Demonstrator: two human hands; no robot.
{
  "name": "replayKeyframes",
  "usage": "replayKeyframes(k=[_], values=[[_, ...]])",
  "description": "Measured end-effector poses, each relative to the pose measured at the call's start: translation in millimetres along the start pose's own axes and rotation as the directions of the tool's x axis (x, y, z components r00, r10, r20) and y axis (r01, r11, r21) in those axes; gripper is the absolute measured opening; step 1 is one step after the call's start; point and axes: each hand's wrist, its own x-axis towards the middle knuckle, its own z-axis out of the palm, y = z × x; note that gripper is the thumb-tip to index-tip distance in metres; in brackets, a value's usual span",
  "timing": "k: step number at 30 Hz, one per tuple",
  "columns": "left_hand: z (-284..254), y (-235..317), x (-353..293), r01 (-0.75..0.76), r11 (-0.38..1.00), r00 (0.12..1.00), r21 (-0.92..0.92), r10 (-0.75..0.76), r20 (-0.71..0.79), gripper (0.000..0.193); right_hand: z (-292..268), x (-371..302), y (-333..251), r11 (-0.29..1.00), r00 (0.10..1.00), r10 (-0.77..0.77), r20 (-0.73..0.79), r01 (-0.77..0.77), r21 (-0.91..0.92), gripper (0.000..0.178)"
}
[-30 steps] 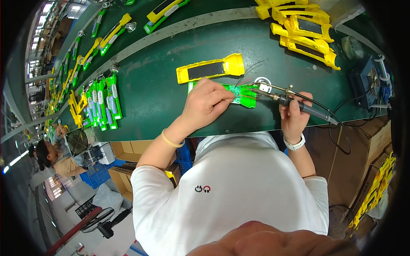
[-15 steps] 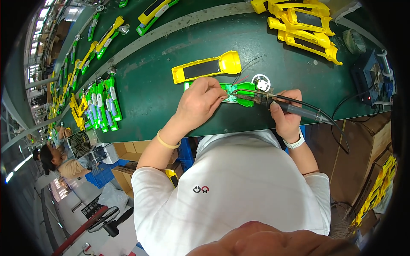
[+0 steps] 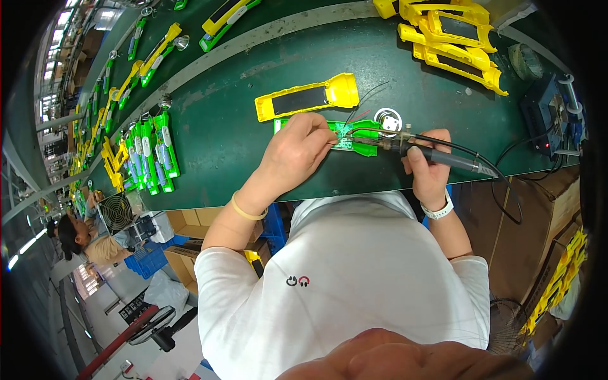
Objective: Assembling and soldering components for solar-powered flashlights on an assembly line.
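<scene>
My right hand [image 3: 430, 170] grips a soldering iron [image 3: 448, 159] with a thin feed tube running along it. The iron's tip points left and reaches a small green circuit board [image 3: 343, 138] in a bright green flashlight housing half [image 3: 366, 150]. At the board's left edge my left hand [image 3: 295, 149] is closed in a pinch, on what looks like a thin wire; the hand covers part of the housing. Black and red wires rise from the board. A round silver lamp reflector [image 3: 387, 121] lies beyond the iron. Just behind the housing lies a yellow housing half [image 3: 299, 101] with a dark panel.
Yellow housing halves [image 3: 453, 47] are piled at the back right. A blue soldering station [image 3: 542, 120] stands at the right edge, its cable looping to the iron. Green assemblies [image 3: 152, 155] lie at left. Beyond a metal rail [image 3: 278, 31] are more flashlight parts. Another person [image 3: 88, 237] sits far left.
My right hand and the iron's handle have shifted slightly to the right. The left hand stays at the board, still pinching.
</scene>
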Motion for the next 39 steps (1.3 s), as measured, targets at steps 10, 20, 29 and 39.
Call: replayKeyframes(k=[10,20,29,39], values=[[-1,3,-1,0.038,0.999,0.998,-0.024,-0.037,0.051,0.014,-8,-6,-2,1.0,0.999,-0.029,-0.02,0.029,0.002,0.03],[0,-9,-12,-0.019,0.997,0.999,-0.075,0.021,0.024,0.025,-8,-9,-2,0.999,0.999,-0.006,-0.041,0.008,0.045,0.028],[-3,-10,1,-0.144,0.987,0.988,-0.068,0.147,0.048,0.015,-10,-9,2,0.998,0.999,0.033,-0.021,-0.032,0.059,0.026],[-7,-4,6,-0.139,0.99,0.98,-0.014,0.14,0.141,0.015,-11,-7,8,0.998,0.998,-0.024,0.064,0.028,-0.064,0.023]])
